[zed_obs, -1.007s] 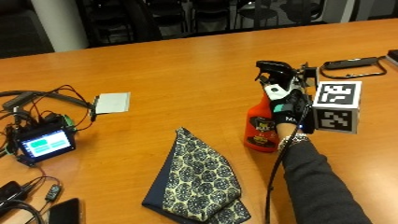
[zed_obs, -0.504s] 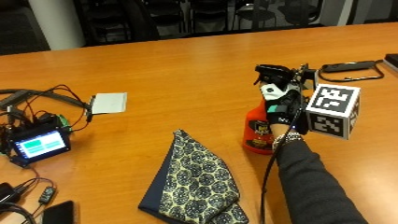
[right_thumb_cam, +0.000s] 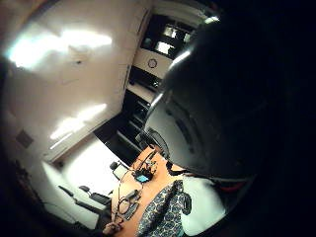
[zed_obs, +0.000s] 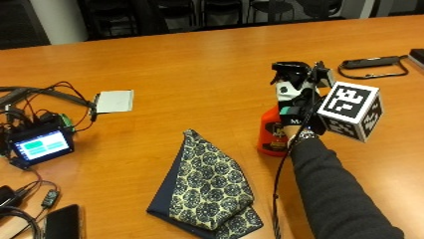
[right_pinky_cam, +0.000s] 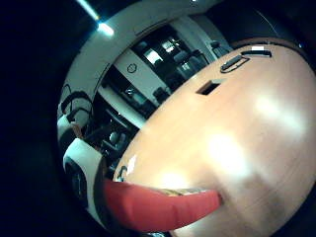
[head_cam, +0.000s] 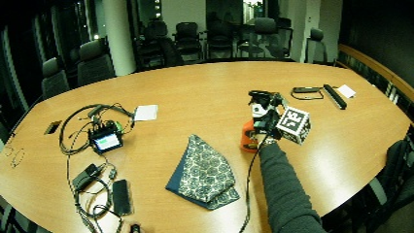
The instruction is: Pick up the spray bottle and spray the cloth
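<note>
A spray bottle with a red body (zed_obs: 270, 134) and a black trigger head (zed_obs: 289, 69) stands upright right of the table's middle. My gloved right hand (zed_obs: 301, 113) grips its neck from behind, fingers curled round it below the trigger. The nozzle points left. A folded dark-blue patterned cloth (zed_obs: 209, 186) lies flat on the table to the bottle's front left, a short gap away. The wide outside view shows the same bottle (head_cam: 248, 136), hand (head_cam: 267, 121) and cloth (head_cam: 204, 172). The bottle's red body (right_pinky_cam: 158, 207) lies close under the palm, and the cloth (right_thumb_cam: 163, 217) shows beyond the dark head.
At the left of the table are a small lit screen (zed_obs: 40, 144) with tangled cables, a white card (zed_obs: 114, 101) and a phone (zed_obs: 63, 224). A black looped strap (zed_obs: 371, 62) lies far right, with a black bar (head_cam: 334, 95) beyond it. Chairs ring the table.
The outside camera has shifted a little. My hand stays wrapped round the bottle's neck, and the bottle and cloth keep their places.
</note>
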### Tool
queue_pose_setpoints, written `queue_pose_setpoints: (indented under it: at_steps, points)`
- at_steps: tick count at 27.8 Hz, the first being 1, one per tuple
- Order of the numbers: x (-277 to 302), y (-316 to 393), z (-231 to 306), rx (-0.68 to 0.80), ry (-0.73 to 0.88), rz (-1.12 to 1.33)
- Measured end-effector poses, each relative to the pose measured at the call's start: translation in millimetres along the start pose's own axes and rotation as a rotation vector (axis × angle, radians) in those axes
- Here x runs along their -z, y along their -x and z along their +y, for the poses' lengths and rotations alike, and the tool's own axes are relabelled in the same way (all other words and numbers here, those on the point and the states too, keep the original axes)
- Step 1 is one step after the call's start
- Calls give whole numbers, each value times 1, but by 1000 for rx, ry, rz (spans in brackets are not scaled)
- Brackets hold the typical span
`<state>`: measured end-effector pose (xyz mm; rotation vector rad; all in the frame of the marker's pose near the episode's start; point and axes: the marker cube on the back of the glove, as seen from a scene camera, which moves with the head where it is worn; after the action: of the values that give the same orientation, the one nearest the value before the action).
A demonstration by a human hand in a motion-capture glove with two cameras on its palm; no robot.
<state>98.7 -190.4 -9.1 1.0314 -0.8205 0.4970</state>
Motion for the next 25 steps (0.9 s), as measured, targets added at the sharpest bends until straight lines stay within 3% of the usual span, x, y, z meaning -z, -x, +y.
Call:
queue_pose_setpoints:
  at_steps: [6,25]
  points:
    - [-11,20,-10,85,134,33]
    - [-5,74,-8,785,447,449]
